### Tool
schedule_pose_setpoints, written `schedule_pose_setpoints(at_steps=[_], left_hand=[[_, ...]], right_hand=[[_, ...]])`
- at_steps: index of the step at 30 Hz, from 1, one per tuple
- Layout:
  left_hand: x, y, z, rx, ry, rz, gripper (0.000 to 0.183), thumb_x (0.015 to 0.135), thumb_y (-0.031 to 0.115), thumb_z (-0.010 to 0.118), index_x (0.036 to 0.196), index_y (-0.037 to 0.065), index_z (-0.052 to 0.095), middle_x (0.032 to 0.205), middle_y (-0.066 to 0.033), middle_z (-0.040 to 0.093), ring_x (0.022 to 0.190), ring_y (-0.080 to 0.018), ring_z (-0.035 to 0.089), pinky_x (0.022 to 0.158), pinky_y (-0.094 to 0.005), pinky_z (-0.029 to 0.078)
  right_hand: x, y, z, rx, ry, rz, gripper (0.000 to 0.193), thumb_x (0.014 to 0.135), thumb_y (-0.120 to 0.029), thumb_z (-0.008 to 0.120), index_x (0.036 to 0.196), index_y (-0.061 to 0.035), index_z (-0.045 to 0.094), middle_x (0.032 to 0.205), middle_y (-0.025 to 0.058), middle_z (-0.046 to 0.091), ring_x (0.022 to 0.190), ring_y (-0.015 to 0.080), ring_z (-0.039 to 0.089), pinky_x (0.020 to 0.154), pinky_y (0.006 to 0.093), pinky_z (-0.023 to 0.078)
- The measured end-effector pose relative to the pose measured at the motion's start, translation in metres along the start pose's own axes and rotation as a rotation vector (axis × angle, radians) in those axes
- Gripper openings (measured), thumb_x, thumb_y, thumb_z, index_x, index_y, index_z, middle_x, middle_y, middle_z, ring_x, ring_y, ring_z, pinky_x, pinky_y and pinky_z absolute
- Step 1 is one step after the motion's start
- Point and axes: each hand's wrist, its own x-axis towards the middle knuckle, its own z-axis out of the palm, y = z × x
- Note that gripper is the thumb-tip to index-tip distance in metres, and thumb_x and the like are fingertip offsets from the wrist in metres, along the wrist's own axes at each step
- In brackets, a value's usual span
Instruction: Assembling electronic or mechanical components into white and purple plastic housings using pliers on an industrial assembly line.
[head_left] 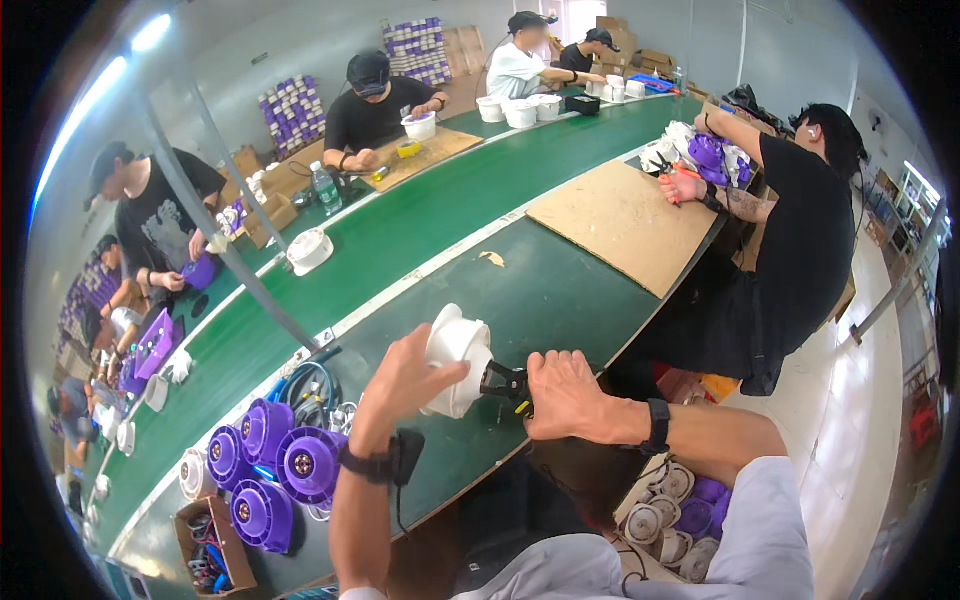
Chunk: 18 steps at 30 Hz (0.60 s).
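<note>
At the near edge of the green counter (560, 290), the left hand (405, 385) is clamped around a white plastic housing (458, 362) held just above it, while the right hand (565, 395) grips a black tool (505, 382) against the housing's side; judging by this, steadying the housing firmly keeps the tool from slipping.

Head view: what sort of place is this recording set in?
Most likely a factory assembly line. People sit along a long green conveyor belt, stacks of purple round parts wait beside it, and the left hand holds a white round plastic part while the right hand works a black tool on it.
</note>
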Motion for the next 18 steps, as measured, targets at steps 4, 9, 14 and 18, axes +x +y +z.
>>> schedule_pose_setpoints(at_steps=[4,9,14,18], left_hand=[[0.018,0.000,0.005,0.078,-0.018,-0.163,0.058,0.079,0.039,0.075,0.107,-0.010,0.063,0.084,-0.0233,0.070,0.079,-0.0363,0.070,0.070,-0.0412,0.054],[-0.023,-0.022,0.068,-0.197,0.472,0.060,0.064,0.080,0.032,0.078,0.122,-0.008,0.051,0.107,-0.0304,0.065,0.101,-0.0391,0.066,0.083,-0.0421,0.053],[-0.038,-0.022,0.081,-0.251,0.419,0.020,0.064,0.077,0.022,0.078,0.126,-0.004,0.047,0.103,-0.0287,0.066,0.095,-0.0379,0.069,0.080,-0.0422,0.054],[-0.022,-0.017,0.060,-0.257,0.391,0.064,0.057,0.076,0.020,0.077,0.121,-0.004,0.051,0.097,-0.0271,0.068,0.088,-0.0361,0.070,0.076,-0.0411,0.055]], right_hand=[[0.000,0.000,0.006,-0.055,-0.011,0.004,0.049,0.063,-0.026,0.071,0.091,0.0101,0.052,0.083,0.0303,0.062,0.080,0.0441,0.065,0.074,0.0486,0.051],[0.002,0.015,0.012,0.541,-0.306,0.243,0.036,0.066,-0.029,0.066,0.070,0.0069,0.062,0.069,0.0247,0.064,0.066,0.0355,0.066,0.061,0.0411,0.050],[0.000,0.032,0.048,0.938,-0.446,0.140,0.037,0.066,-0.032,0.067,0.061,0.0038,0.057,0.059,0.0156,0.055,0.059,0.0255,0.055,0.060,0.0395,0.046],[-0.007,0.012,0.035,0.476,-0.241,0.135,0.037,0.066,-0.028,0.066,0.076,0.0078,0.059,0.065,0.0223,0.061,0.063,0.0343,0.063,0.060,0.0406,0.049]])
